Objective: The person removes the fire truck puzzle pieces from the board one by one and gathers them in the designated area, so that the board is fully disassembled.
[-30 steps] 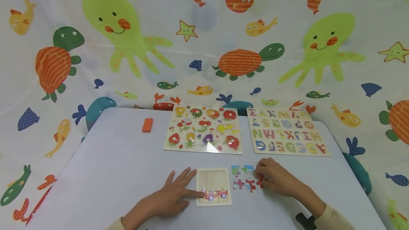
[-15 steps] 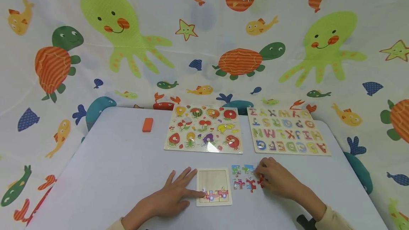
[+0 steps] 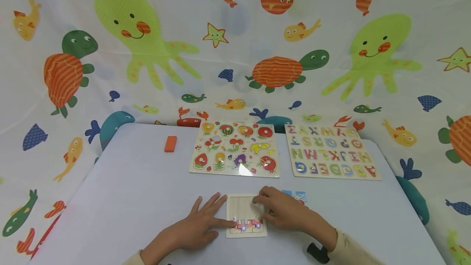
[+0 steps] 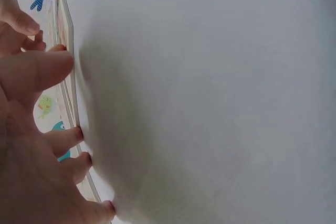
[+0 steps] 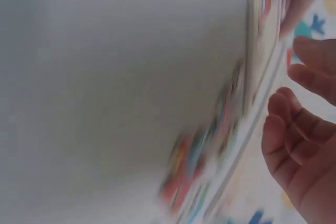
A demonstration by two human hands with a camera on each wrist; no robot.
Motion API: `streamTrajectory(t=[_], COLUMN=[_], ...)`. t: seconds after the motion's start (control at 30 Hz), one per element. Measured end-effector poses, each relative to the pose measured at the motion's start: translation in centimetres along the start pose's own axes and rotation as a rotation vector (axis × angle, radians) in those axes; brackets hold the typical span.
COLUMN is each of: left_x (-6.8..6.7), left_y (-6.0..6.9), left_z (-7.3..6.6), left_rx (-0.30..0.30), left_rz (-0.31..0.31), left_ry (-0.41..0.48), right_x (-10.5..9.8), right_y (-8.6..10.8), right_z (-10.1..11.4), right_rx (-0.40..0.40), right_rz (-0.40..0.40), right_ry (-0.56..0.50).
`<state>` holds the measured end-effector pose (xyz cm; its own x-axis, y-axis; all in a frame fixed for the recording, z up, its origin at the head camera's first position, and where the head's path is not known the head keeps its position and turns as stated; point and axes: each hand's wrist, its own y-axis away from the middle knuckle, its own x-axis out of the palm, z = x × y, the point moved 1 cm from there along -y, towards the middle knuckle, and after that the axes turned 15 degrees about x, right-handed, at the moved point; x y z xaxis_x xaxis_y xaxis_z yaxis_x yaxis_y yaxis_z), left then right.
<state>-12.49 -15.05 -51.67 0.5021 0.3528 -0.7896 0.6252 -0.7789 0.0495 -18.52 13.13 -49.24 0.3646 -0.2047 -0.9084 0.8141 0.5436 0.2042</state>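
A small square wooden puzzle board [image 3: 244, 205] lies on the table, with a row of pink vehicle pieces [image 3: 248, 226] along its bottom. My left hand [image 3: 200, 222] rests beside it, fingers spread, the index fingertip touching the leftmost piece. In the left wrist view, fingertips [image 4: 79, 166] press on the white surface. My right hand [image 3: 283, 212] is bent over the board's right edge. Whether it pinches a piece is hidden in the head view, and the right wrist view is blurred. Loose jigsaw pieces [image 3: 298, 196] show partly behind it.
A fruit peg puzzle [image 3: 235, 148] and an alphabet puzzle [image 3: 331, 152] lie behind the board. An orange block [image 3: 170, 144] sits at the back left. A patterned cloth [image 3: 235, 52] hangs behind the white table [image 3: 128, 187].
My right hand has moved left from the loose pieces to the board's right edge, now covering some of those pieces. The left hand has stayed in place.
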Motion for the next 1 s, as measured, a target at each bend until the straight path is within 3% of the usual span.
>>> streamTrajectory(t=[0.17, 0.3, 0.57, 0.83, 1.0], left_x=[0.2, 0.3, -0.3, -0.3, -0.3], left_y=[-0.1, -0.1, 0.0, -0.3, -0.4], left_z=[0.2, 0.2, -0.1, 0.0, -0.1], left_rx=[0.012, 0.021, 0.014, -0.042, -0.051], left_rz=[0.001, -0.003, 0.005, 0.006, -0.001], left_ry=[0.004, 0.004, 0.031, 0.055, 0.041], right_x=[1.9, 2.8, 3.6, 4.0, 3.9], right_y=[-1.1, -1.2, -1.5, -1.8, -1.7], right_z=[2.5, 3.8, 5.3, 5.4, 5.3], right_rx=[-0.126, -0.155, -0.055, 0.04, 0.049], right_rz=[0.068, 0.073, 0.072, 0.097, 0.107], right_ry=[0.056, 0.061, -0.018, -0.141, -0.19])
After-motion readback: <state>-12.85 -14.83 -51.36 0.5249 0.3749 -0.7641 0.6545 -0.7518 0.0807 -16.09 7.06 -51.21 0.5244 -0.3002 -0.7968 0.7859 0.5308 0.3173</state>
